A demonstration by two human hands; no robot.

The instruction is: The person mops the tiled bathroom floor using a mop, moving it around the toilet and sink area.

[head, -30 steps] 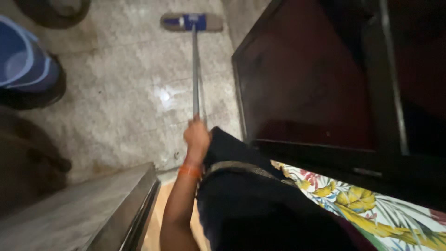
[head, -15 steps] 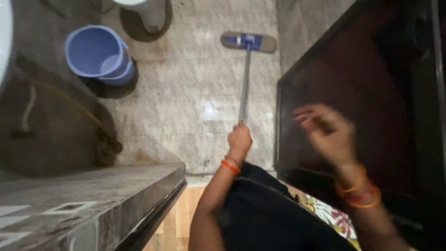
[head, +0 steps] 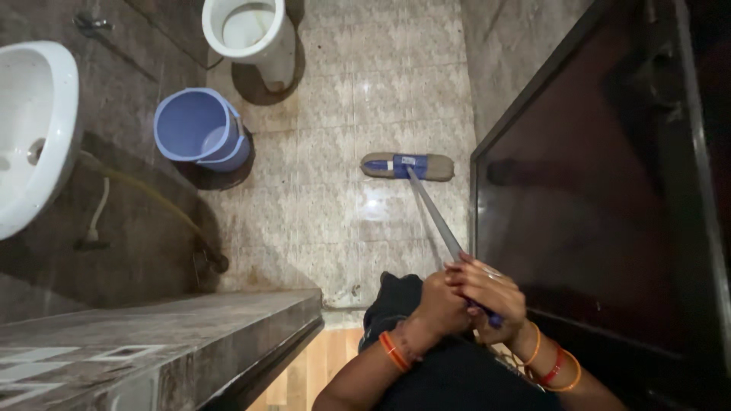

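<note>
Flat mop (head: 408, 166) head on the tiled floor (head: 335, 190) at frame centre, handle running lower right into left hand (head: 440, 304) and right hand (head: 487, 293), both clamped on it, blue bucket (head: 199, 128) upper left: mid-stroke, next move probably another stroke over unmopped tiles.

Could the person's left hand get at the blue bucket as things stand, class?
Probably not. The left hand grips the mop handle beside the right hand, and the blue bucket stands far off across bare floor tiles; nothing blocks it.
</note>
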